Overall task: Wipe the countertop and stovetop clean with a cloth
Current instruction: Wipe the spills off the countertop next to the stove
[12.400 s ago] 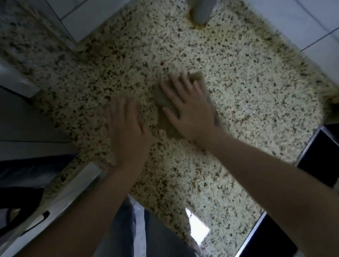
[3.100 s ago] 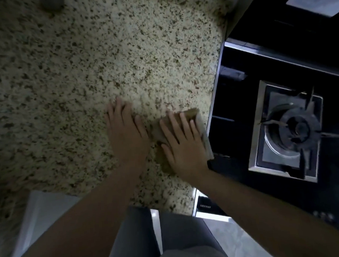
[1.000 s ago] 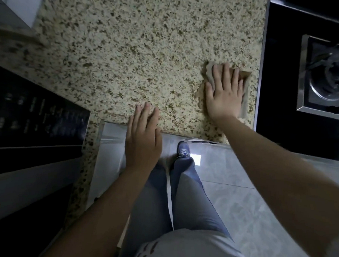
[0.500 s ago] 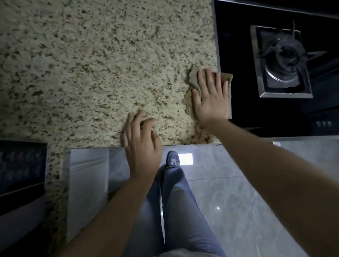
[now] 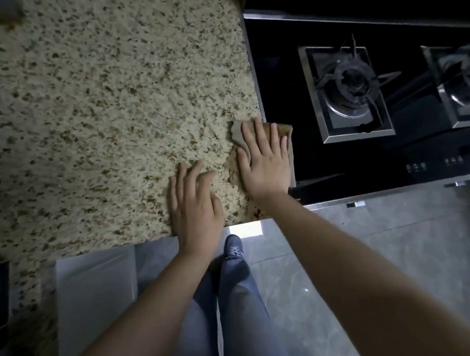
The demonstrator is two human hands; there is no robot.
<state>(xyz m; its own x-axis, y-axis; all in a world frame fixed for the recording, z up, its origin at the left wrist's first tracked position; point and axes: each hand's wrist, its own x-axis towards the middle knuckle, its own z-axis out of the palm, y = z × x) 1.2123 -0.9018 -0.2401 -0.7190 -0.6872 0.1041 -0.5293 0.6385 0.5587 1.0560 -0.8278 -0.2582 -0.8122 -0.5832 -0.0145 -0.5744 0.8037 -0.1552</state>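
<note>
A speckled beige granite countertop [image 5: 102, 116] fills the left half of the head view. To its right lies a black glass stovetop [image 5: 283, 74]. My right hand [image 5: 265, 162] presses flat, fingers spread, on a brownish cloth [image 5: 287, 133] that straddles the seam between counter and stovetop. The hand hides most of the cloth. Flat on the counter's front edge, just left of the cloth, rests my left hand [image 5: 194, 204], holding nothing.
Two steel-framed gas burners sit on the stovetop, one [image 5: 346, 90] near the cloth and one [image 5: 460, 81] at the right edge. Touch controls [image 5: 432, 164] line the stove's front. Below are a white cabinet front [image 5: 96, 302], grey floor tiles and my legs.
My right hand has slid the cloth right, so it now overlaps the stovetop's edge. My left hand has shifted right with it along the counter's front edge.
</note>
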